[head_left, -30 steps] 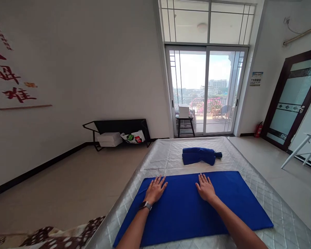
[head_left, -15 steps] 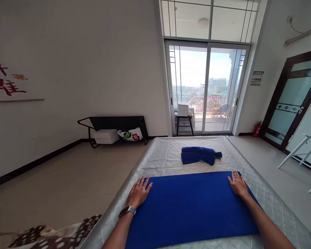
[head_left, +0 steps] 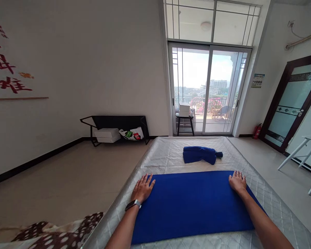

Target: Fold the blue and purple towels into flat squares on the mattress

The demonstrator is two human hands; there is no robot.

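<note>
Blue cloth (head_left: 194,204) lies beneath left hand (head_left: 142,189) and right hand (head_left: 237,182), palms down at its edges, fingers apart.

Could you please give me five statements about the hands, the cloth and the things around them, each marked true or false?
1. The left hand and right hand lie near opposite sides of the cloth. True.
2. The bundle lies beyond the cloth. True.
3. The right hand is holding the bundle. False: the right hand is apart from it.
4. The extinguisher is beside the dark-framed door. True.
5. The watch is on the right arm. False: the watch is on the left arm.
</note>
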